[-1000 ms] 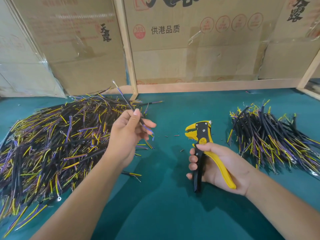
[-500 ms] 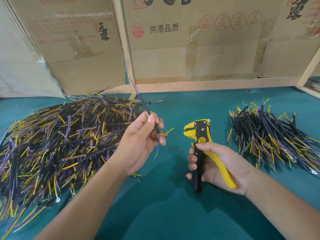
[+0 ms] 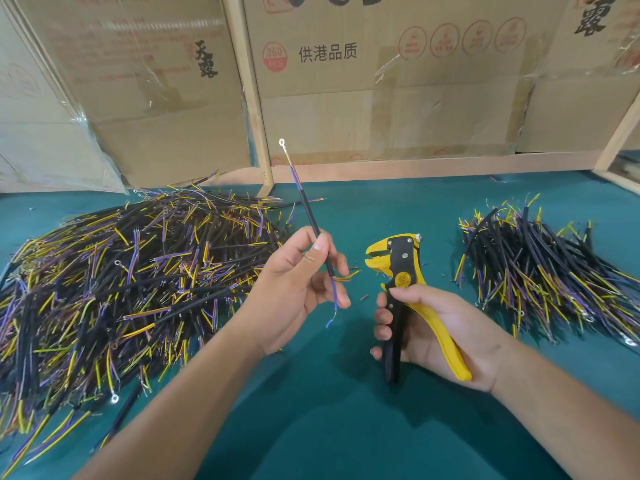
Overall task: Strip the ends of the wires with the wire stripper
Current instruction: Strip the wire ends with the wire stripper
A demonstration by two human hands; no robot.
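My left hand (image 3: 298, 289) pinches a black-sheathed wire (image 3: 306, 209) that stands nearly upright, its ring terminal at the top. Blue, yellow and red cores fan out at its lower end, just left of the stripper's jaws. My right hand (image 3: 440, 330) grips the handles of a yellow and black wire stripper (image 3: 401, 268), jaws pointing left toward the wire's cores with a small gap between them. A big heap of wires (image 3: 121, 282) lies at the left on the green table (image 3: 329, 427). A smaller pile of wires (image 3: 540, 268) lies at the right.
Cardboard boxes (image 3: 381, 84) and a wooden frame (image 3: 249, 98) close off the back of the table. Small bits of cut insulation (image 3: 363, 297) lie between my hands.
My left hand has lifted a wire from the heap, swung it upright and brought its lower end close to the stripper's jaws. My right hand and the stripper have stayed in place.
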